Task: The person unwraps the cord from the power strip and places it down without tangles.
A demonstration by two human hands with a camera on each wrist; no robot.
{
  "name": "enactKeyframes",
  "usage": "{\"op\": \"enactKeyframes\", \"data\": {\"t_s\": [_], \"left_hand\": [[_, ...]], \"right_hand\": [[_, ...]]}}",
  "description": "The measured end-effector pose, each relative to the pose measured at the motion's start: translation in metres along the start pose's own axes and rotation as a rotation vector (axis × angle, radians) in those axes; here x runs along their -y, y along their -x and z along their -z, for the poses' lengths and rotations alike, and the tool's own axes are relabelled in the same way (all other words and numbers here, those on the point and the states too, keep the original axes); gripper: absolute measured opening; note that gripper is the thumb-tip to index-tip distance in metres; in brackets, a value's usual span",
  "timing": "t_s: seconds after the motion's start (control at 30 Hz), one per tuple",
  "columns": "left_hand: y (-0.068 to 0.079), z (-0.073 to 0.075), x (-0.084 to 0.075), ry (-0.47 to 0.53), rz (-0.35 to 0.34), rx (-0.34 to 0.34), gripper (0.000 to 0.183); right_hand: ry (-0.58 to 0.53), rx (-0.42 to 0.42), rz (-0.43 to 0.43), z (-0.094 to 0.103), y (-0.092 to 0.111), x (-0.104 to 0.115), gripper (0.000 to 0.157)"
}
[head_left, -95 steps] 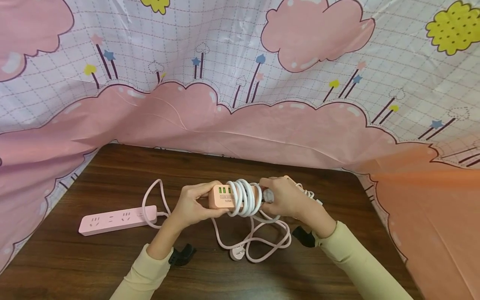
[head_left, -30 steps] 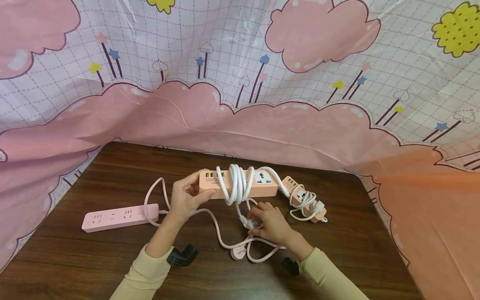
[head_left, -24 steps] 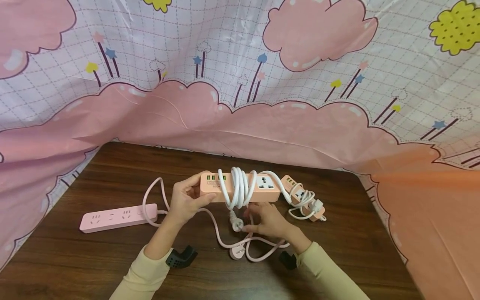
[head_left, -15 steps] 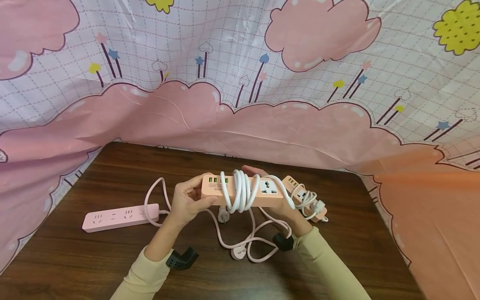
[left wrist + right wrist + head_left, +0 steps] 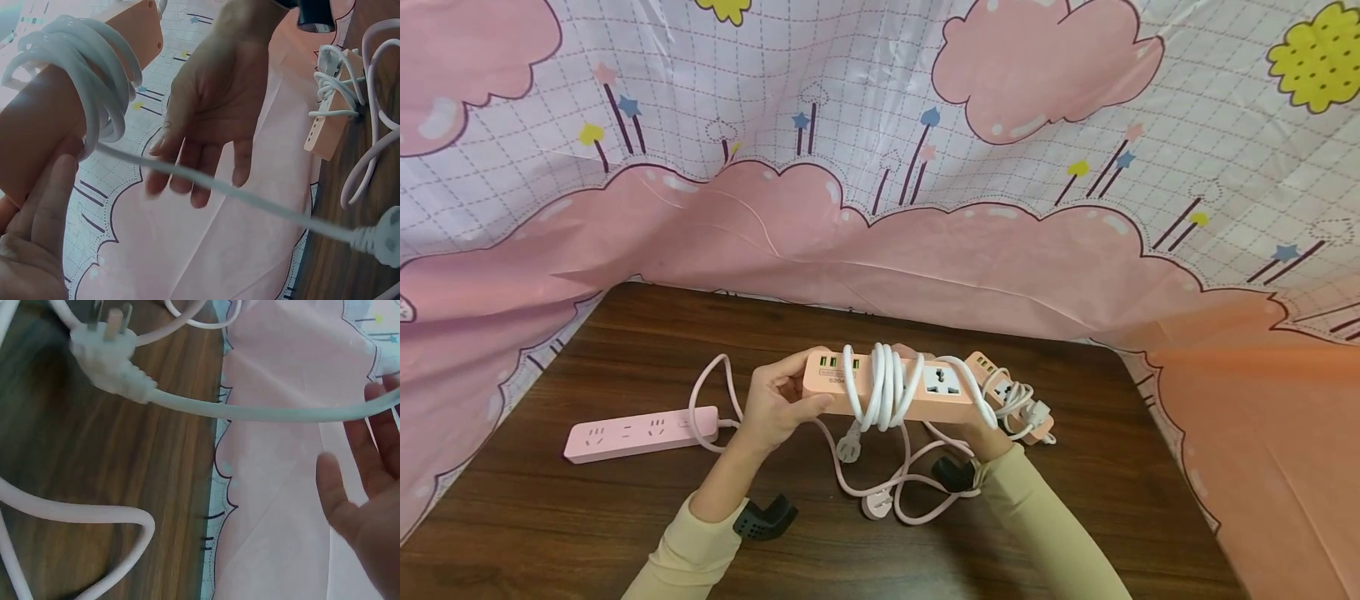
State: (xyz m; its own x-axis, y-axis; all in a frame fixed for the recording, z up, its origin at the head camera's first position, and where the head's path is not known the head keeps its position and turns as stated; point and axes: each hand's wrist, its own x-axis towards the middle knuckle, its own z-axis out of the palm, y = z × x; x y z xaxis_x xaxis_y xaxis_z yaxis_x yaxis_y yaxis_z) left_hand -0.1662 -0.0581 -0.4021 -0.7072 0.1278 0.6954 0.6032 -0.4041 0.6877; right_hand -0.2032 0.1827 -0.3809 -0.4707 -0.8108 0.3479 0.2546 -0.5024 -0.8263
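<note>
My left hand (image 5: 775,406) grips the left end of a peach power strip (image 5: 928,410), held above the table. Its white cord (image 5: 887,387) is wound several times round the middle. From the windings, the cord's plug (image 5: 849,448) hangs free below the strip. My right hand (image 5: 215,119) is behind and under the strip, mostly hidden by it in the head view. In both wrist views its fingers are extended and hold nothing. A stretch of the cord passes close to these fingers; whether they touch it I cannot tell.
On the brown wooden table (image 5: 662,533), a pink power strip (image 5: 632,435) lies at left. Its cord loops to a plug (image 5: 877,503) in the middle. Another peach power strip (image 5: 981,367), wrapped in white cord, lies at right. A patterned curtain (image 5: 880,258) surrounds the table.
Earlier my right hand held the white plug, first at the strip's right side, then below it. It has let go and moved up behind the strip. The plug has swung left.
</note>
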Motion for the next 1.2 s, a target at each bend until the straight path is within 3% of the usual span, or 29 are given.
{"op": "enactKeyframes", "data": {"t_s": [0.03, 0.07, 0.1, 0.17, 0.23, 0.33, 0.43, 0.6, 0.77, 0.9, 1.0, 1.13, 1.2], "left_hand": [[0.000, 0.000, 0.000, 0.007, 0.002, 0.008, 0.035], [0.001, 0.001, 0.000, 0.013, 0.003, 0.016, 0.035], [0.001, 0.002, -0.001, 0.013, 0.000, 0.023, 0.035], [0.001, 0.005, -0.001, 0.017, -0.005, 0.040, 0.036], [0.000, 0.008, -0.002, 0.013, -0.008, 0.056, 0.037], [0.001, 0.013, -0.004, -0.012, -0.013, 0.057, 0.037], [0.001, 0.018, -0.004, -0.048, -0.024, 0.012, 0.038], [-0.001, 0.024, -0.005, -0.088, -0.055, -0.107, 0.039], [-0.004, 0.026, -0.010, -0.066, -0.081, -0.171, 0.038], [-0.005, 0.026, -0.015, -0.037, -0.053, -0.194, 0.036], [-0.004, 0.025, -0.018, -0.011, -0.024, -0.184, 0.036], [-0.004, 0.026, -0.020, 0.008, -0.010, -0.128, 0.038], [-0.003, 0.027, -0.019, 0.007, -0.010, -0.100, 0.038]], "right_hand": [[0.437, -0.042, 0.005, -0.004, -0.003, 0.005, 0.047], [0.678, -0.091, 0.051, -0.003, -0.006, 0.007, 0.048], [0.792, -0.154, 0.109, 0.000, -0.005, 0.009, 0.049], [0.827, -0.224, 0.060, 0.006, -0.004, 0.014, 0.038], [0.759, -0.294, 0.025, 0.012, 0.000, 0.022, 0.017], [0.685, -0.351, 0.050, 0.014, 0.010, 0.038, 0.018], [0.801, -0.343, 0.126, 0.008, 0.020, 0.056, 0.018], [1.096, -0.275, 0.163, -0.010, 0.034, 0.076, 0.011], [1.313, -0.173, 0.137, -0.015, 0.042, 0.079, 0.020], [1.446, -0.188, 0.053, -0.011, 0.048, 0.073, 0.020], [1.546, -0.285, 0.022, -0.004, 0.052, 0.068, 0.016], [1.649, -0.591, 0.097, 0.001, 0.052, 0.070, 0.010], [1.612, -0.740, 0.151, 0.000, 0.051, 0.075, 0.007]]}}
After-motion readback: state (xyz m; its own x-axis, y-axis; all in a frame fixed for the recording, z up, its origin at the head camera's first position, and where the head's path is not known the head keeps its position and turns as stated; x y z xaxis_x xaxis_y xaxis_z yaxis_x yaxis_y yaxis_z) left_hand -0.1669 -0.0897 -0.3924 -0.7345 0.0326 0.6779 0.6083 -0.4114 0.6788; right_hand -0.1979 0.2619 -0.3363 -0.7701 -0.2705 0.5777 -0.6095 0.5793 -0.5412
